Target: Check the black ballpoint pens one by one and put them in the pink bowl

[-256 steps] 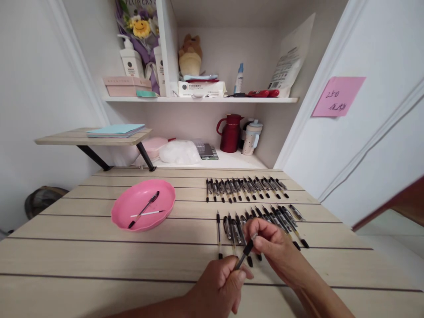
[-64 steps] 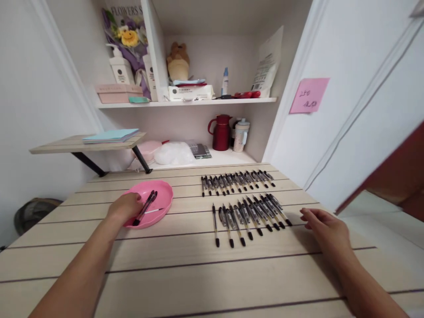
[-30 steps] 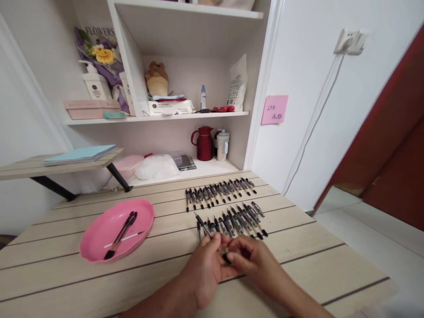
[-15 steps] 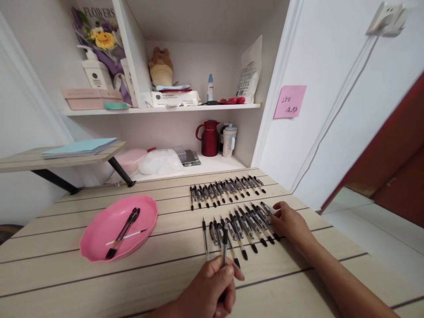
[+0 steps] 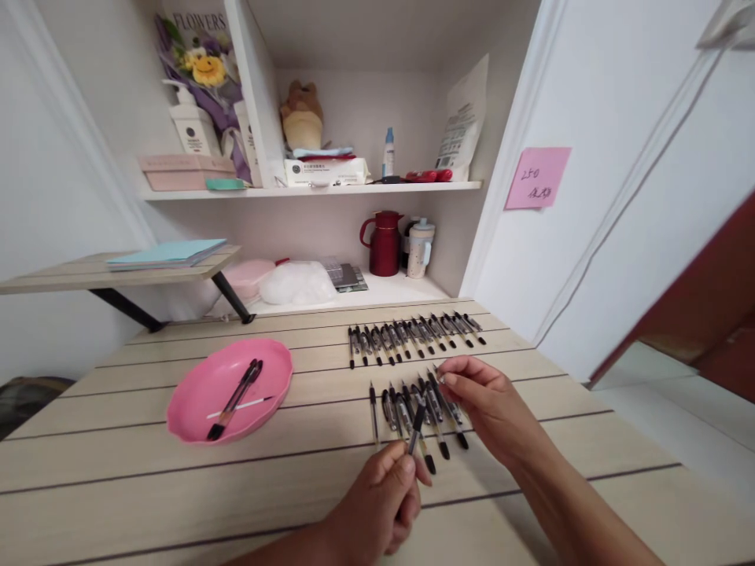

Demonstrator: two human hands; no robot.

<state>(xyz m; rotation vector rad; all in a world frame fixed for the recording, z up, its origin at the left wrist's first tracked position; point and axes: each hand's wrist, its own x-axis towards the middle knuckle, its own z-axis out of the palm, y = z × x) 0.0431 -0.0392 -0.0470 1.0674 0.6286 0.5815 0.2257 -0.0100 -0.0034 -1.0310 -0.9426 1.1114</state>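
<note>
My left hand (image 5: 381, 503) is closed around a black pen (image 5: 416, 428), which points up and away over the wooden table (image 5: 147, 487). My right hand (image 5: 489, 405) hovers just right of it above the near row of pens (image 5: 406, 409), thumb and forefinger pinched near the pen's top end; what they pinch is too small to tell. A second row of pens (image 5: 413, 336) lies further back. The pink dish (image 5: 230, 389) at left holds two black pens (image 5: 236, 387) and a thin white refill (image 5: 241, 405).
Behind the table an alcove shelf carries a red jug (image 5: 383, 244), a cup (image 5: 420, 248) and a white bag (image 5: 298, 283). A small raised shelf (image 5: 118, 271) with a teal notebook stands at left. A pink note (image 5: 536, 177) hangs on the right wall.
My right hand came back from the far right end of the near row to the top of the pen in my left hand. The left hand lifted that pen slightly.
</note>
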